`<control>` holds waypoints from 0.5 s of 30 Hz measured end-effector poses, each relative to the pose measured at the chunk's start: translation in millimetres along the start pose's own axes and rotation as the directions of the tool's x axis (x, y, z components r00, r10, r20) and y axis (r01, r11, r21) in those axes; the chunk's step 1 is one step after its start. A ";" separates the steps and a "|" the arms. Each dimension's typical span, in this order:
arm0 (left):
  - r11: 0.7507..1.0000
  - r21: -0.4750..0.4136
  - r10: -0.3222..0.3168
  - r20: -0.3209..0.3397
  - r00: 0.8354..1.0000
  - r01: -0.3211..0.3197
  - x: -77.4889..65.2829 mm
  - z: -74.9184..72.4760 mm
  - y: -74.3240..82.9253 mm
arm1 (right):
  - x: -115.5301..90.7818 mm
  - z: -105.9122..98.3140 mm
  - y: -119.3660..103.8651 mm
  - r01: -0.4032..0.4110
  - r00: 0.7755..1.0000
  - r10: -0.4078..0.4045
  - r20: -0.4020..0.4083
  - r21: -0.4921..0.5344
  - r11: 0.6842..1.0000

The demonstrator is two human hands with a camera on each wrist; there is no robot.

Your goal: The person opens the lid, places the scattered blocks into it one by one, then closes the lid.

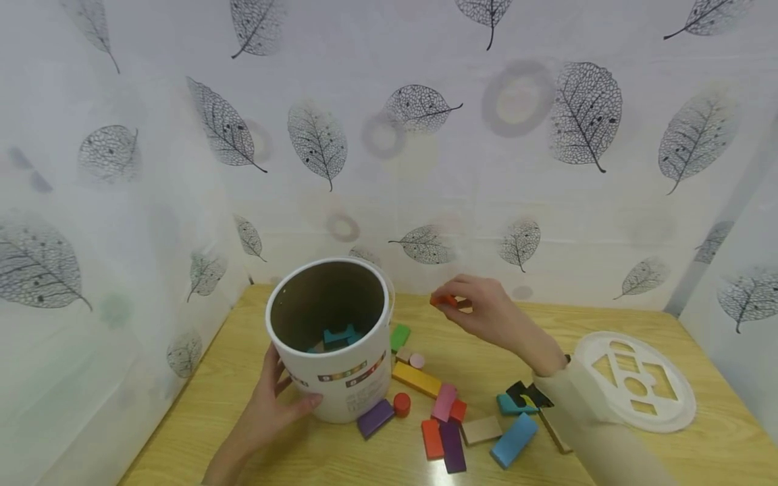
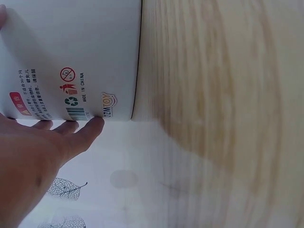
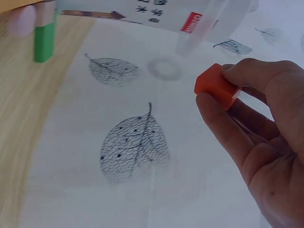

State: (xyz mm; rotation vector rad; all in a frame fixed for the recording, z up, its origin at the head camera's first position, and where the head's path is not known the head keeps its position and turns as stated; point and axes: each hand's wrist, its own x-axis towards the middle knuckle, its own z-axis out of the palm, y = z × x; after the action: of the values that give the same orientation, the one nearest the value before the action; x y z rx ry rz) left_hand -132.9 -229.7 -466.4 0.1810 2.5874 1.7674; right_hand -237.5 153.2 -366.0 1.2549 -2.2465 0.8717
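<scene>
A white bucket (image 1: 346,378) stands upright on the table, with teal blocks (image 1: 340,335) visible inside it. Around its lower left side my left hand (image 1: 273,408) holds it, thumb on the front and fingers on the far side; the left wrist view shows fingertips against its printed wall (image 2: 71,57). My right hand (image 1: 483,314) is raised to the right of the bucket, apart from it. Between thumb and fingers it pinches a small orange-red block (image 3: 217,86), whose flat faces show in the right wrist view.
Several loose wooden blocks lie right of the bucket, among them a yellow bar (image 1: 416,379), a purple block (image 1: 375,418), a red cylinder (image 1: 402,404) and a blue block (image 1: 514,440). A white round lid (image 1: 677,405) with shaped holes lies at the right. A leaf-patterned curtain (image 1: 425,182) stands behind.
</scene>
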 end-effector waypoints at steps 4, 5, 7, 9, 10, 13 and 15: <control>1.000 -0.005 0.000 0.001 1.000 0.000 -0.2 -0.1 -0.5 | 14.0 -1.1 -7.5 0.019 0.999 -0.018 -0.039 0.028 0.999; 1.000 -0.003 0.001 0.001 1.000 -0.001 -0.4 -0.2 -0.9 | 17.4 -0.9 -9.1 0.028 0.998 -0.027 -0.051 0.033 0.999; 1.000 -0.002 0.003 0.001 1.000 -0.003 -0.4 -0.5 -2.0 | 24.4 0.0 -12.1 0.050 0.996 -0.046 -0.077 0.045 0.998; 1.000 0.005 0.005 0.001 1.000 -0.005 -0.1 -0.8 -2.9 | 31.4 1.7 -14.9 0.077 0.992 -0.070 -0.108 0.063 0.995; 1.000 0.007 0.002 0.001 1.000 -0.002 0.0 -0.9 -3.2 | 34.9 2.9 -16.3 0.091 0.989 -0.081 -0.123 0.074 0.993; 1.000 0.012 -0.002 0.001 1.000 0.002 0.8 -1.2 -4.2 | 44.4 6.5 -21.4 0.123 0.981 -0.105 -0.162 0.110 0.986; 1.000 0.013 -0.002 0.002 1.000 0.002 0.9 -1.2 -4.3 | 50.4 8.6 -25.8 0.141 0.977 -0.117 -0.180 0.127 0.982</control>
State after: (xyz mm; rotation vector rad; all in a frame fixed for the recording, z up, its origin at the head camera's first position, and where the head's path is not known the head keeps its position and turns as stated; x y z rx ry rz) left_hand -134.2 -232.2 -470.0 0.1802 2.5981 1.7488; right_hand -241.2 106.8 -332.6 1.3167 -1.9759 1.0598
